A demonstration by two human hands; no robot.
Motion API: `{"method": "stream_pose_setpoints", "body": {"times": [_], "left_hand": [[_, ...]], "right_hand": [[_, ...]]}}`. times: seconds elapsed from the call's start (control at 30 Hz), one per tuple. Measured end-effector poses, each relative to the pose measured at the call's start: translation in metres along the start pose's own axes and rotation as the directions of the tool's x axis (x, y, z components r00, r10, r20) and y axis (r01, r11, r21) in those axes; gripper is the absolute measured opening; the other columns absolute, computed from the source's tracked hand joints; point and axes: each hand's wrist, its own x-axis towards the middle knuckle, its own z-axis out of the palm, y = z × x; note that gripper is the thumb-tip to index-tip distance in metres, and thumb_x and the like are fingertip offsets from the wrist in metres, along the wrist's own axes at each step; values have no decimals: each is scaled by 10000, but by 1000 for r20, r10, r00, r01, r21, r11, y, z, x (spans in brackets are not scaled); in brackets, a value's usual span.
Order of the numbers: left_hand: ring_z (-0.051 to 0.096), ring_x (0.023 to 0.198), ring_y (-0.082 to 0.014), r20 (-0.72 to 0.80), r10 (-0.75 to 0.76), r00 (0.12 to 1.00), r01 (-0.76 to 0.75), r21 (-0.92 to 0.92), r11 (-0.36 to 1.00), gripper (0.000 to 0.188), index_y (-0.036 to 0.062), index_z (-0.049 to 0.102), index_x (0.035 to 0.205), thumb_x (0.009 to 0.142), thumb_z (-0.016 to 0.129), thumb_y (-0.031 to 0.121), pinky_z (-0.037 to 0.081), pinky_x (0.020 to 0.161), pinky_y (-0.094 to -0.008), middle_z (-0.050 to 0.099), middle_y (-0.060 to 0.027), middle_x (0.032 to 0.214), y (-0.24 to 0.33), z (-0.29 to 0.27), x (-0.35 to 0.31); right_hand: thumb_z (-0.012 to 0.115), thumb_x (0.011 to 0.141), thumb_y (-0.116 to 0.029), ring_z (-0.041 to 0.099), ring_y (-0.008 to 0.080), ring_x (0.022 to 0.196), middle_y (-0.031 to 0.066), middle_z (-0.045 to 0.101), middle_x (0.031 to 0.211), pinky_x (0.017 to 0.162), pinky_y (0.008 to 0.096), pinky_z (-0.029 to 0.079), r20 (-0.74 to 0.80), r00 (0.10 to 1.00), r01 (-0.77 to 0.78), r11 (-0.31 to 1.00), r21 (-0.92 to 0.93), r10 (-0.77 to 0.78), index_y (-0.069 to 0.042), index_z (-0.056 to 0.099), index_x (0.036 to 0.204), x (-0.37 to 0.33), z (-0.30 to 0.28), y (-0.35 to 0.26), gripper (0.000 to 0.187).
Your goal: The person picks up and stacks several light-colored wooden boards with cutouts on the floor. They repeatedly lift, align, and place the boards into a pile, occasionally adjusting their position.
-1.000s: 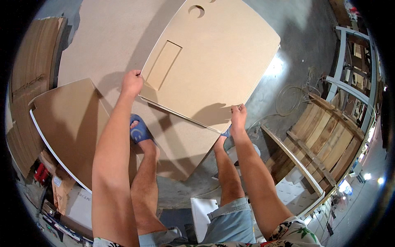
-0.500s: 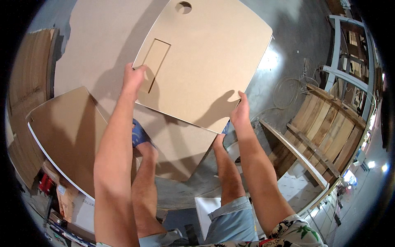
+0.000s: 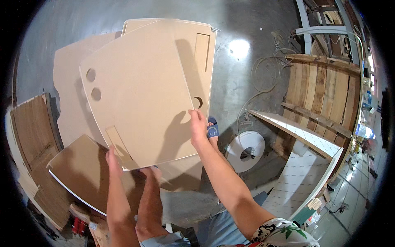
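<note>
A tan fiberboard panel (image 3: 140, 94) with pale edges lies slanted in front of me. It has two round holes along its left side and a narrow rectangular groove near its lower left corner. My left hand (image 3: 113, 161) grips its left edge close to that corner, by the groove. With thumb on top, my right hand (image 3: 197, 126) is closed on the right edge, its fingers partly hidden below. Beneath it, and partly covered, is a second tan panel (image 3: 201, 84) with a groove and a round hole showing along its right side.
A larger tan sheet (image 3: 68, 82) lies under the panels at left. Closer on the left rests a white-edged board (image 3: 78, 173). To the right are a white ring-shaped disc (image 3: 257, 142), a loose hose (image 3: 257, 78), a wooden slatted pallet (image 3: 317, 90) and a white panel (image 3: 284, 189).
The held panel has turned and moved left and nearer, so both its holes show. A second grooved panel has come into view beneath it. My view has shifted to the right.
</note>
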Motion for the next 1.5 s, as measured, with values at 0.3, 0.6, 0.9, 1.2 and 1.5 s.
{"method": "stream_pose_setpoints", "body": {"times": [0.3, 0.6, 0.9, 1.2, 1.5], "left_hand": [[508, 1361, -314, 228, -13, 974, 75, -268, 960, 770, 10, 439, 1509, 1006, 581, 575, 446, 1100, -514, 522, -132, 1498, -52, -32, -55], [649, 1111, -265, 229, 366, 902, -317, -225, 921, 519, -7, 510, 1404, 998, 652, 282, 537, 946, -425, 636, -142, 1258, 59, -18, -201], [674, 981, -235, 16, 627, 779, -627, 5, 779, 486, -21, 559, 1335, 941, 709, 221, 566, 854, -388, 670, -116, 1140, 95, 9, -261], [683, 1005, -213, -235, 455, 859, -499, -182, 847, 350, 38, 642, 1219, 932, 721, 222, 561, 889, -368, 687, -79, 1146, 77, -21, -232], [670, 1098, -220, -234, 416, 879, -462, -203, 863, 314, 33, 683, 1204, 925, 715, 174, 535, 977, -383, 695, -80, 1201, 64, -34, -221]], "right_hand": [[689, 924, -321, 499, 79, 907, -54, 570, 879, 794, 235, 389, 30, 998, 67, 919, -389, -60, -71, 690, 1149, -26, -18, -44, 336], [678, 944, -562, 515, 240, 1238, 109, 591, 1336, 1089, 387, 376, 423, 904, 16, 986, -168, 58, -44, 612, 1383, 26, -45, -101, 682], [705, 965, -443, 591, 253, 1268, 183, 624, 1372, 1029, 408, 481, 77, 936, 325, 761, -562, -343, 22, 512, 1460, 163, -36, -65, 706], [760, 910, -214, 644, 270, 1131, 164, 688, 1212, 1028, 398, 489, 194, 970, 195, 940, -279, -144, 23, 407, 1528, 204, -47, -37, 751], [878, 683, -216, 329, 397, 1427, 256, 409, 1469, 1162, 472, 394, 346, 853, 515, 522, -680, -391, 15, 388, 1493, 160, -59, 11, 975]]}}
